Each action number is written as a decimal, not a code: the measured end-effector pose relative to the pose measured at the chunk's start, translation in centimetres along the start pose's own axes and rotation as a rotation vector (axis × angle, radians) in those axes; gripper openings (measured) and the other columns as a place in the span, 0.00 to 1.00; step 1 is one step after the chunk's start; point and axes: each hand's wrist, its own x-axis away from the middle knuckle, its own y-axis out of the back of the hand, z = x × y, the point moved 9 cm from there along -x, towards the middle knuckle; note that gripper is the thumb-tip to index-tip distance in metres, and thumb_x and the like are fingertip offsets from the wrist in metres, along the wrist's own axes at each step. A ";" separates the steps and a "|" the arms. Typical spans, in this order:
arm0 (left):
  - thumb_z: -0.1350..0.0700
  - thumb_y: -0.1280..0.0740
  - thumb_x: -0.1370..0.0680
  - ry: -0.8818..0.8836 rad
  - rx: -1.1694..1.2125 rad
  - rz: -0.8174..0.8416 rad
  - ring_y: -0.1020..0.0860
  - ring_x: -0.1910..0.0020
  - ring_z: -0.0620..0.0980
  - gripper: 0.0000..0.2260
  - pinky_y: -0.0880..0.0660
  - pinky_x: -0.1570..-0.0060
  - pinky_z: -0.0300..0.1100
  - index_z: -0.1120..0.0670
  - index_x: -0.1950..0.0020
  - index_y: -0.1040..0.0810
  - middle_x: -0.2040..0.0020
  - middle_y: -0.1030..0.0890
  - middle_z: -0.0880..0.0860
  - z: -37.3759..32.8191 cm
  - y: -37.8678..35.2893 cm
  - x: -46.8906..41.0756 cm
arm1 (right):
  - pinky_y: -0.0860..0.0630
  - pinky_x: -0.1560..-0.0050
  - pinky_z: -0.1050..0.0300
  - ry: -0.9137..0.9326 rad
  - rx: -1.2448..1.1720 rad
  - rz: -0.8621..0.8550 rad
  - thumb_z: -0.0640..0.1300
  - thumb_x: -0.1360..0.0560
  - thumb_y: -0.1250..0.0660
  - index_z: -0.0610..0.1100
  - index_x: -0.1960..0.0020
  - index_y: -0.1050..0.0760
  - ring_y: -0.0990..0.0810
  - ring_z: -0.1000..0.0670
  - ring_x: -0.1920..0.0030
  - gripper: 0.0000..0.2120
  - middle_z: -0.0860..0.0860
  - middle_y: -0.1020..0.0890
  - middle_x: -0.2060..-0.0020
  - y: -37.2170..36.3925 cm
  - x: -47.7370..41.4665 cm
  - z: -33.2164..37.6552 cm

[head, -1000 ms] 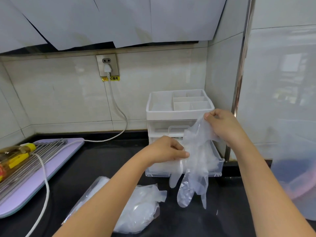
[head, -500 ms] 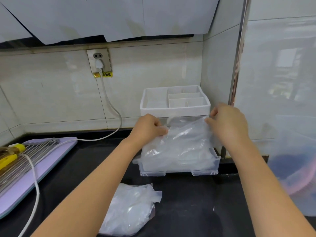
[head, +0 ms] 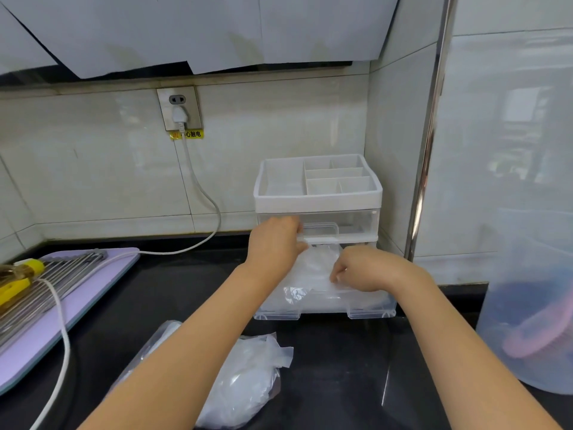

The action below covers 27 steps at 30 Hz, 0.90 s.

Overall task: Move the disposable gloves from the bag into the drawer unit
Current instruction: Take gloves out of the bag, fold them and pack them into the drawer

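Nearest the camera, the clear plastic bag lay on the black counter with its mouth open toward the unit and white gloves bunched inside. The left forearm crossed over it and hid its left half.

Beyond it, the bottom drawer of the drawer unit stood pulled out. The disposable gloves lay down inside it, whereas half a second earlier both hands had held them spread above it, and a second earlier they had hung in front of the unit. The hands had dropped and drawn closer together.

The right hand was curled, fingertips and thumb pinching the film near the drawer's middle. The left hand sat at the back left, fingers bent and pressed together, tips meeting the gloves; whether it pinched or only pushed could not be told. Both hands covered much of the gloves, so no count was possible.

The upper drawer was closed, and the divided top tray held nothing visible.

At the left, a purple tray carried metal rods and a yellow-capped bottle, cut off by the frame. A white cable ran to the wall socket. At the right, a frosted container blurred something pink inside.
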 end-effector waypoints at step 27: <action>0.42 0.37 0.22 -0.144 -0.198 0.841 0.37 0.28 0.56 0.35 0.37 0.33 0.46 0.54 0.22 0.48 0.24 0.40 0.53 -0.8 -8.2 1.8 | 0.34 0.66 0.60 -0.215 0.029 -0.115 0.34 0.24 0.46 0.41 0.62 0.31 0.28 0.47 0.60 0.11 0.47 0.26 0.62 0.5 -0.2 -1.7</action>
